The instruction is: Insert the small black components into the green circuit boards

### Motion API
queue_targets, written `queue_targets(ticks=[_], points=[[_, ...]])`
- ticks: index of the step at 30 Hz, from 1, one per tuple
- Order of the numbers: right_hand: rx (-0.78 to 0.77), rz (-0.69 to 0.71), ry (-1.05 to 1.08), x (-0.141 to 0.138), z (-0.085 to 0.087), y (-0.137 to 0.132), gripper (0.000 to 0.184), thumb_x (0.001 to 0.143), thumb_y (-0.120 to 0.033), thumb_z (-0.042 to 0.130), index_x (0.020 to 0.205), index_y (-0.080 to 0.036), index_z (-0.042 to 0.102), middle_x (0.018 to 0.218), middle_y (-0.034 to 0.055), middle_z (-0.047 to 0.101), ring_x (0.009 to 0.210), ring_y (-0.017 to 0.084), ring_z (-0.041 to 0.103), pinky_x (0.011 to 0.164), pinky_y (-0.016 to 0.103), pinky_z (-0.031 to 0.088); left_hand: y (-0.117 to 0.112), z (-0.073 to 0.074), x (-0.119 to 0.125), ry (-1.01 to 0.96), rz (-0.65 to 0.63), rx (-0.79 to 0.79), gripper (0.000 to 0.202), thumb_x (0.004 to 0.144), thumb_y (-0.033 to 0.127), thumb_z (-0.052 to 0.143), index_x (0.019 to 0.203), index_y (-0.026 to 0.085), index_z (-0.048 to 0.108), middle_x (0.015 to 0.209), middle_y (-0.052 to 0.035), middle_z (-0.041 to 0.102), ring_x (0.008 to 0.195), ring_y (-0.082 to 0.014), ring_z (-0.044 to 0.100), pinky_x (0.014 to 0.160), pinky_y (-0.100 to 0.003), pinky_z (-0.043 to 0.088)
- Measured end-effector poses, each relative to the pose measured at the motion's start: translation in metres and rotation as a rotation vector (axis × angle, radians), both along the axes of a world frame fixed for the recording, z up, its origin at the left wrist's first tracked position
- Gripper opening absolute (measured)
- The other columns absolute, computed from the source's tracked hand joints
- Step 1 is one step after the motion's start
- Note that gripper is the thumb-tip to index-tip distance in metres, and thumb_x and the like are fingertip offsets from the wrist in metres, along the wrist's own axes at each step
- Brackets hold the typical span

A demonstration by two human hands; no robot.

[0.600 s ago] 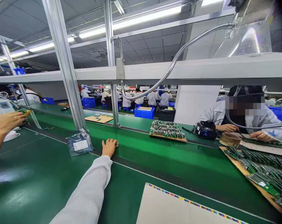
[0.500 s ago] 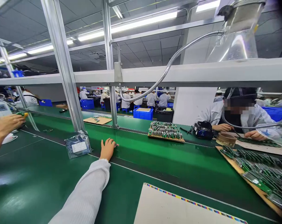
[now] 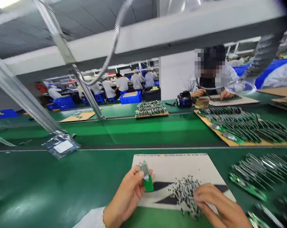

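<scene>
My left hand (image 3: pixel 125 198) is closed on a small green circuit board (image 3: pixel 146 178) with a metal part on top, held upright over the left part of a cardboard sheet (image 3: pixel 172 166). Fingers of my right hand (image 3: pixel 220 207) are pinched into a heap of small dark metal parts (image 3: pixel 185 191) that lies on the sheet. What the fingers hold is too small to make out.
Rows of green circuit boards (image 3: pixel 252 128) lie on a wooden board to the right, more boards (image 3: pixel 257 177) nearer me. A silvery bag (image 3: pixel 60 145) lies at the left by an aluminium post. A person (image 3: pixel 211 79) works across the green conveyor belt (image 3: pixel 145 129).
The view has swung down and right. My hand left the belt's edge, and both hands came in over the cardboard sheet; the left now holds a small board, the right picks at the heap.
</scene>
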State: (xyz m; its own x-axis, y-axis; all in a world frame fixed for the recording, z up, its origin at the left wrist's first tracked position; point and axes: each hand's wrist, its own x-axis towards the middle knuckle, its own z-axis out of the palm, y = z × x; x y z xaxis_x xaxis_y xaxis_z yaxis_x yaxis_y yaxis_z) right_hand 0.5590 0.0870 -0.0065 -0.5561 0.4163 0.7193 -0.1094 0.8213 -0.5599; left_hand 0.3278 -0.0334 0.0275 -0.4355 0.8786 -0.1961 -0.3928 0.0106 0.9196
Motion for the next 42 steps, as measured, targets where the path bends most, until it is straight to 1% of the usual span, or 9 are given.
queue_targets(ticks=[2, 4, 7, 10, 16, 22, 30, 35, 42], points=[[-0.158, -0.022, -0.017, 0.002, 0.006, -0.011, 0.011, 0.089, -0.013, 0.055, 0.09, -0.024, 0.057, 0.083, 0.0036, 0.064, 0.077, 0.018, 0.064, 0.064, 0.025, 0.055, -0.009, 0.005, 0.034, -0.267, -0.179, -0.075, 0.037, 0.068, 0.032, 0.082, 0.092, 0.017, 0.057, 0.091, -0.0059, 0.072, 0.084, -0.0167, 0.07, 0.074, -0.025, 0.055], [-0.311, -0.022, -0.005, 0.003, 0.009, -0.02, 0.014, 0.09, -0.013, 0.054, 0.097, -0.026, 0.056, 0.086, 0.0032, 0.063, 0.083, 0.017, 0.061, 0.067, 0.026, 0.054, -0.015, 0.008, 0.056, -0.388, -0.303, -0.138, 0.042, 0.067, 0.028, 0.083, 0.1, 0.018, 0.06, 0.087, -0.0049, 0.073, 0.081, -0.0167, 0.071, 0.072, -0.024, 0.055], [-0.443, 0.026, 0.009, 0.005, 0.01, -0.029, 0.021, 0.09, -0.011, 0.053, 0.103, -0.028, 0.054, 0.085, 0.002, 0.061, 0.084, 0.017, 0.058, 0.068, 0.028, 0.052, -0.02, 0.006, 0.074, -0.422, -0.372, -0.122, 0.044, 0.068, 0.029, 0.083, 0.107, 0.018, 0.064, 0.086, -0.0051, 0.073, 0.081, -0.0164, 0.071, 0.074, -0.024, 0.054], [-0.475, 0.067, 0.003, 0.007, 0.011, -0.032, 0.026, 0.089, -0.007, 0.053, 0.105, -0.028, 0.053, 0.085, 0.002, 0.06, 0.085, 0.017, 0.057, 0.069, 0.03, 0.051, -0.023, -0.003, 0.08, -0.345, -0.397, -0.052, 0.034, 0.071, 0.033, 0.08, 0.099, 0.018, 0.07, 0.086, -0.0052, 0.073, 0.079, -0.0151, 0.069, 0.077, -0.024, 0.052], [-0.403, 0.113, 0.016, 0.008, 0.015, -0.032, 0.037, 0.084, 0.002, 0.053, 0.109, -0.025, 0.053, 0.087, 0.0036, 0.062, 0.082, 0.017, 0.059, 0.067, 0.031, 0.052, -0.024, -0.019, 0.079, -0.075, -0.479, -0.137, 0.034, 0.073, 0.037, 0.077, 0.102, 0.019, 0.07, 0.074, -0.0013, 0.063, 0.065, -0.0101, 0.053, 0.063, -0.02, 0.042], [-0.153, 0.168, -0.032, 0.009, 0.024, -0.03, 0.038, 0.082, 0.006, 0.049, 0.111, -0.018, 0.058, 0.086, 0.0073, 0.069, 0.083, 0.018, 0.062, 0.072, 0.037, 0.055, -0.025, -0.013, 0.081, 0.058, -0.545, -0.137, 0.022, 0.08, 0.035, 0.068, 0.091, 0.016, 0.07, 0.06, 0.0038, 0.038, 0.055, -0.0084, 0.028, 0.052, -0.02, 0.03], [-0.072, 0.172, -0.078, 0.01, 0.026, -0.032, 0.031, 0.084, 0.003, 0.05, 0.109, -0.014, 0.059, 0.089, 0.0098, 0.071, 0.092, 0.018, 0.066, 0.083, 0.037, 0.057, -0.027, -0.012, 0.083, 0.087, -0.508, -0.155, 0.015, 0.076, 0.028, 0.072, 0.084, 0.016, 0.068, 0.062, 0.0013, 0.05, 0.058, -0.0106, 0.041, 0.056, -0.021, 0.039], [-0.036, 0.172, -0.117, 0.011, 0.026, -0.032, 0.028, 0.087, 0.001, 0.052, 0.109, -0.015, 0.058, 0.092, 0.0104, 0.073, 0.097, 0.017, 0.068, 0.091, 0.034, 0.056, -0.028, -0.012, 0.082, 0.047, -0.482, -0.131, 0.013, 0.076, 0.02, 0.072, 0.088, 0.019, 0.069, 0.065, 0.0024, 0.057, 0.058, -0.0095, 0.048, 0.059, -0.019, 0.044], [-0.011, 0.165, -0.133, 0.01, 0.028, -0.031, 0.028, 0.09, -0.005, 0.054, 0.114, -0.019, 0.057, 0.09, 0.0083, 0.075, 0.092, 0.016, 0.07, 0.087, 0.032, 0.058, -0.03, -0.011, 0.083, 0.071, -0.496, -0.13, 0.015, 0.076, 0.014, 0.071, 0.09, 0.02, 0.069, 0.065, 0.0032, 0.06, 0.057, -0.0095, 0.051, 0.059, -0.019, 0.045]])
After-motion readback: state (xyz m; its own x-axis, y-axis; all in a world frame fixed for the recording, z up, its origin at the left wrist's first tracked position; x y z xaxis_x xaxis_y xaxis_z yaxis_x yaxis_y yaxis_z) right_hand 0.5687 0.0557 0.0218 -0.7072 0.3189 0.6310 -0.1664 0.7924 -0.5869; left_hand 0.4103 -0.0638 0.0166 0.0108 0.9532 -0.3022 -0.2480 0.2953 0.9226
